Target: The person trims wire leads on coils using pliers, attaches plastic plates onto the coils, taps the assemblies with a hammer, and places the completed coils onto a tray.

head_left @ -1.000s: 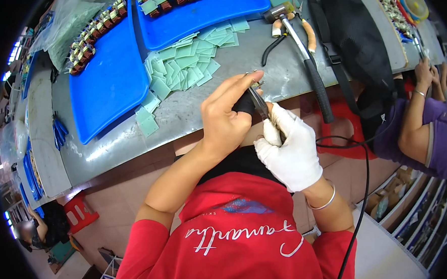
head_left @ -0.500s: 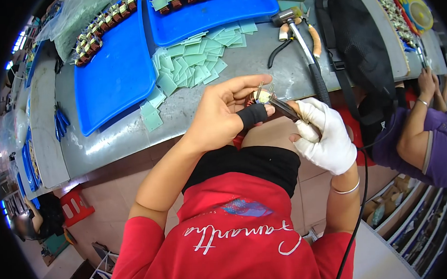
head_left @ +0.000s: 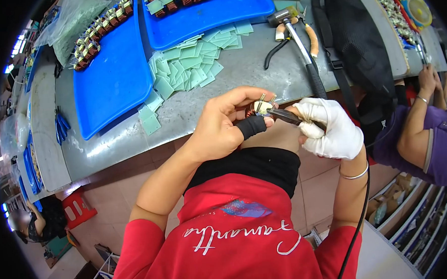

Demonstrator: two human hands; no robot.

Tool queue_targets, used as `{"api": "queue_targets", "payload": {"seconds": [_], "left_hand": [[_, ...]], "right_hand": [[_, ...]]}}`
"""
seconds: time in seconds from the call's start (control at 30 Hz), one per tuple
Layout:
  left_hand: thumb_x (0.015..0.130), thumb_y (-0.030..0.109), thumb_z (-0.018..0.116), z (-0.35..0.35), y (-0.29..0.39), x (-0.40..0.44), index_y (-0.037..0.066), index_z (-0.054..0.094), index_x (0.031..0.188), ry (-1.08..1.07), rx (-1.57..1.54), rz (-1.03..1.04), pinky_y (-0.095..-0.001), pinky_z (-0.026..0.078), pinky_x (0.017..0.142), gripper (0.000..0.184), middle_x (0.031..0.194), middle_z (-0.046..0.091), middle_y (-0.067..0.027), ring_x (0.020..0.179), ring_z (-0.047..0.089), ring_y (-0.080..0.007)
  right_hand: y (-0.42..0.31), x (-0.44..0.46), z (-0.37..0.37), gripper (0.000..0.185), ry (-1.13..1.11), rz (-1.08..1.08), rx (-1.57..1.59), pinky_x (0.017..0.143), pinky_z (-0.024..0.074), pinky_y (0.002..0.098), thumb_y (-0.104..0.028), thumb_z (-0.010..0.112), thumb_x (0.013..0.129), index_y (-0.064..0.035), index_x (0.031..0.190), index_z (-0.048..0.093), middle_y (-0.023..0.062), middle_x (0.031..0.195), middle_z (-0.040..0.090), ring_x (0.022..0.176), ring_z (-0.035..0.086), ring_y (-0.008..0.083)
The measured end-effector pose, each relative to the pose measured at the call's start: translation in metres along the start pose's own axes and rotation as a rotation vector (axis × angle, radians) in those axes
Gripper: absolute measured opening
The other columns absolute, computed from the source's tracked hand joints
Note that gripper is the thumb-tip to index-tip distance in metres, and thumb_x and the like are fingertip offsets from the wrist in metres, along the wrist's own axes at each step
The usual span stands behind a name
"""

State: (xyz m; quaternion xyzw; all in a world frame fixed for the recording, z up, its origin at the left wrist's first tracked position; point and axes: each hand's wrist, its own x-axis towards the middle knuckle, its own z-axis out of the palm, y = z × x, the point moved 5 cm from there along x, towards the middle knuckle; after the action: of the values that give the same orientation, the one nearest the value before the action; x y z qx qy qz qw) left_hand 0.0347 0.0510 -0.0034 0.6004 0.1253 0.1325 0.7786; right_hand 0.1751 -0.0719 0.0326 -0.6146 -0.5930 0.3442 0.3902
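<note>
A small copper-wound coil (head_left: 259, 108) with a pale top and upright metal pins sits between the fingers of my left hand (head_left: 223, 120), whose thumb wears a black wrap. My right hand (head_left: 331, 129), in a white glove, is closed around a pair of pliers (head_left: 286, 116). The dark jaws of the pliers point left and meet the right side of the coil; whether they grip a pin or wire is too small to tell.
Two blue trays (head_left: 112, 87) (head_left: 207, 19) hold rows of coils. Pale green sheets (head_left: 187, 65) lie beside them. Nearby are a hammer (head_left: 305, 52), cutters (head_left: 278, 50) and a black bag (head_left: 359, 36). At the right sits a person in purple (head_left: 425, 134).
The pliers and coil were low between my hands, with the coil mostly hidden; my right hand has since moved right and turned the pliers nearly level. The coil now shows.
</note>
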Motion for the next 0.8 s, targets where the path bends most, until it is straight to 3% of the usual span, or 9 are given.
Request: {"api": "queue_targets", "payload": {"seconds": [0.13, 0.23, 0.33, 0.43, 0.5, 0.57, 0.67, 0.73, 0.8], "left_hand": [[0.086, -0.002, 0.065, -0.003, 0.005, 0.003, -0.006, 0.050, 0.126, 0.008, -0.013, 0.016, -0.0325, 0.051, 0.092, 0.043, 0.117, 0.062, -0.0179, 0.107, 0.061, -0.0205], [0.088, 0.001, 0.064, -0.007, 0.004, 0.003, -0.002, 0.051, 0.129, 0.004, -0.202, -0.008, -0.0275, 0.051, 0.087, 0.044, 0.114, 0.061, -0.0118, 0.098, 0.062, -0.0154], [0.091, 0.006, 0.061, -0.009, -0.002, 0.002, -0.002, 0.047, 0.133, 0.034, -0.386, -0.159, -0.0298, 0.052, 0.088, 0.044, 0.121, 0.057, -0.0143, 0.099, 0.062, -0.0193], [0.092, 0.007, 0.059, -0.007, 0.000, 0.003, -0.002, 0.044, 0.135, 0.046, -0.467, -0.147, -0.0323, 0.053, 0.088, 0.046, 0.122, 0.055, -0.0148, 0.103, 0.060, -0.0211], [0.090, 0.005, 0.061, -0.007, 0.002, 0.003, -0.002, 0.041, 0.137, 0.040, -0.476, -0.119, -0.0329, 0.053, 0.089, 0.052, 0.122, 0.053, -0.0131, 0.105, 0.057, -0.0200], [0.089, 0.005, 0.063, -0.005, 0.004, 0.004, -0.002, 0.042, 0.137, 0.032, -0.401, -0.073, -0.0328, 0.053, 0.090, 0.052, 0.120, 0.052, -0.0121, 0.105, 0.056, -0.0192], [0.081, 0.000, 0.071, -0.008, 0.000, 0.005, -0.001, 0.049, 0.127, 0.053, -0.246, -0.053, -0.0328, 0.053, 0.091, 0.052, 0.117, 0.050, -0.0104, 0.103, 0.054, -0.0176], [0.074, -0.006, 0.075, -0.007, 0.005, 0.003, -0.001, 0.052, 0.119, 0.115, -0.200, -0.020, -0.0319, 0.053, 0.089, 0.051, 0.114, 0.051, -0.0102, 0.102, 0.055, -0.0172], [0.071, -0.008, 0.076, -0.007, 0.009, 0.003, -0.001, 0.052, 0.116, 0.142, -0.181, -0.017, -0.0314, 0.054, 0.088, 0.052, 0.113, 0.052, -0.0103, 0.102, 0.055, -0.0173]], "right_hand": [[0.000, 0.001, 0.000, 0.040, 0.012, 0.085, -0.011, 0.066, 0.0467, 0.0266, 0.003, 0.064, 0.073, -0.0001, 0.113, 0.063, 0.0098, 0.085, 0.058, 0.069, 0.056, 0.0193], [0.002, -0.003, 0.004, 0.042, 0.139, 0.034, -0.082, 0.071, 0.0471, 0.0259, 0.004, 0.065, 0.074, 0.0015, 0.116, 0.060, 0.0093, 0.090, 0.058, 0.078, 0.057, 0.0175], [0.014, -0.014, 0.008, 0.049, 0.335, 0.197, 0.167, 0.081, 0.0470, 0.0265, 0.007, 0.065, 0.075, 0.0031, 0.123, 0.056, 0.0098, 0.102, 0.057, 0.090, 0.056, 0.0158], [0.009, -0.016, 0.017, 0.051, 0.404, 0.285, 0.316, 0.081, 0.0471, 0.0253, 0.007, 0.065, 0.076, 0.0028, 0.125, 0.055, 0.0088, 0.102, 0.057, 0.091, 0.056, 0.0144], [0.004, -0.015, 0.019, 0.049, 0.393, 0.228, 0.245, 0.076, 0.0471, 0.0225, 0.007, 0.064, 0.077, 0.0027, 0.126, 0.054, 0.0069, 0.100, 0.057, 0.089, 0.055, 0.0115], [-0.003, -0.015, 0.025, 0.048, 0.441, 0.386, 0.437, 0.072, 0.0463, 0.0220, 0.006, 0.064, 0.078, 0.0027, 0.125, 0.054, 0.0058, 0.098, 0.057, 0.084, 0.054, 0.0106], [-0.002, -0.014, 0.031, 0.049, 0.431, 0.211, 0.294, 0.072, 0.0458, 0.0253, 0.003, 0.066, 0.077, 0.0035, 0.124, 0.054, 0.0064, 0.096, 0.056, 0.077, 0.051, 0.0124], [-0.005, -0.014, 0.031, 0.050, 0.401, 0.285, 0.252, 0.074, 0.0463, 0.0274, 0.001, 0.067, 0.075, 0.0033, 0.123, 0.055, 0.0091, 0.096, 0.057, 0.079, 0.054, 0.0170], [-0.014, -0.011, 0.028, 0.051, 0.374, 0.188, -0.091, 0.077, 0.0469, 0.0314, 0.001, 0.067, 0.072, 0.0024, 0.122, 0.056, 0.0128, 0.095, 0.058, 0.082, 0.056, 0.0246]]}}
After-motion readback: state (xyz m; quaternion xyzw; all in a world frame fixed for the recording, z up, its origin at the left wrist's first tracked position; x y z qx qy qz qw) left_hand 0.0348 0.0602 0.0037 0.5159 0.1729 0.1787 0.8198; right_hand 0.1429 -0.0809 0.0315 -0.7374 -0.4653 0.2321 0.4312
